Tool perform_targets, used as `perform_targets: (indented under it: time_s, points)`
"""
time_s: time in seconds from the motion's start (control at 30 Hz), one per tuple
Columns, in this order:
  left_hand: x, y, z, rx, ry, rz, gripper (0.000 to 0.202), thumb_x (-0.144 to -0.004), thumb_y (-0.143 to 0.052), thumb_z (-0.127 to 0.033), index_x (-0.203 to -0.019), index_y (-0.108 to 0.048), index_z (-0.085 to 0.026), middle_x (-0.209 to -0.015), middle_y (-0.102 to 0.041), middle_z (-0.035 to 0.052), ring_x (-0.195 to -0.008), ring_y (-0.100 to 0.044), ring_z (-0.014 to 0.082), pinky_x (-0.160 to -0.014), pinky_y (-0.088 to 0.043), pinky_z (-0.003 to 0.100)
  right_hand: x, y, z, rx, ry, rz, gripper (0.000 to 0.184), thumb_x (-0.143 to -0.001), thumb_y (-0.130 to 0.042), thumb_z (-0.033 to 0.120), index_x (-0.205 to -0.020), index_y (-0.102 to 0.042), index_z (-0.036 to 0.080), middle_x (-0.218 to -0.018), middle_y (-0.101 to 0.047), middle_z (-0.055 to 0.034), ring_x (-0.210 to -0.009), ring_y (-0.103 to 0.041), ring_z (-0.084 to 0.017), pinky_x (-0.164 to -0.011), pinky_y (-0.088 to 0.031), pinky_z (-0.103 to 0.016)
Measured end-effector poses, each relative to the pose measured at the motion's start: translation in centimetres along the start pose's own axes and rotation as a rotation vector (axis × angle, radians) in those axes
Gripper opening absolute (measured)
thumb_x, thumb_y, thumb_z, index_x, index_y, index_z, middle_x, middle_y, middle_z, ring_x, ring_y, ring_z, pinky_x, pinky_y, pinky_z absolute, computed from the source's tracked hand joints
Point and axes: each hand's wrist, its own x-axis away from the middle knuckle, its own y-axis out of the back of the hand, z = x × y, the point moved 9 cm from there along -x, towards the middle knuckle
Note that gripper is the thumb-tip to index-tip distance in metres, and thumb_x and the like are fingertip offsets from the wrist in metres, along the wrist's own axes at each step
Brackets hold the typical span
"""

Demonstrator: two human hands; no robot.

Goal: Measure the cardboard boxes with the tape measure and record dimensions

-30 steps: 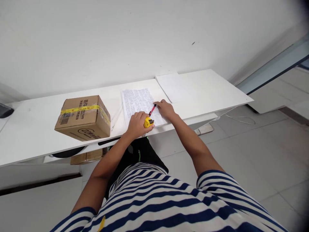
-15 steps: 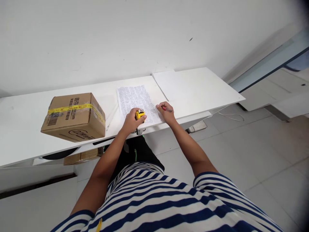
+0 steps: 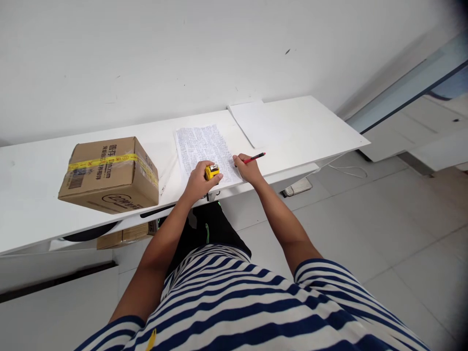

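My left hand (image 3: 199,178) is closed around a small yellow tape measure (image 3: 211,172) and rests on the near edge of a sheet covered in dense writing (image 3: 202,144). Just to the right, my right hand (image 3: 245,165) grips a red pen (image 3: 255,157) in a writing hold. The pen's tip is down at the sheet's right edge and its barrel points right. Both hands sit close together near the front of the white desk (image 3: 44,209).
A taped cardboard box (image 3: 109,173) stands on the desk to the left. Blank white sheets (image 3: 256,122) lie at the back right. Under the desk are a smaller box (image 3: 124,236), cables and a power strip (image 3: 298,186) on the tiled floor.
The pen has swung round in my right hand, from pointing left toward the tape measure to pointing right. My left hand shifted slightly with the tape measure. The view drifted a little.
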Motion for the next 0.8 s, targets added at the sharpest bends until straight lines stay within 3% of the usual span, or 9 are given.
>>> perform_targets:
  time_s: [0.43, 0.57, 0.8]
  points:
    - [0.15, 0.09, -0.04, 0.002, 0.012, 0.005, 0.043, -0.088, -0.073, -0.050, -0.120, -0.059, -0.025, -0.124, -0.067, 0.0076, -0.109, -0.066, 0.0238, -0.093, -0.055, 0.041, -0.03, -0.33, 0.08, -0.009, -0.030, 0.038, 0.045, -0.084, -0.059, 0.061, -0.060, -0.043, 0.026, -0.061, -0.043, 0.0028, -0.067, -0.042, -0.016, -0.066, -0.037, -0.032]
    - [0.19, 0.06, 0.02, 0.001, 0.028, 0.013, 0.044, -0.089, -0.073, -0.052, -0.122, -0.059, -0.025, -0.125, -0.067, 0.0075, -0.108, -0.066, 0.0232, -0.091, -0.055, 0.039, -0.03, 0.12, -0.05, -0.024, -0.038, -0.022, 0.043, -0.085, -0.058, 0.057, -0.059, -0.046, 0.025, -0.061, -0.044, 0.0024, -0.067, -0.043, -0.016, -0.066, -0.038, -0.032]
    - [0.10, 0.04, 0.12, 0.004, 0.029, 0.017, 0.046, -0.088, -0.073, -0.054, -0.121, -0.059, -0.025, -0.123, -0.067, 0.0068, -0.104, -0.066, 0.0220, -0.090, -0.055, 0.039, -0.20, -0.13, -0.10, -0.014, -0.033, 0.024, 0.038, -0.084, -0.057, 0.050, -0.057, -0.049, 0.024, -0.058, -0.043, 0.0031, -0.065, -0.042, -0.015, -0.064, -0.037, -0.031]
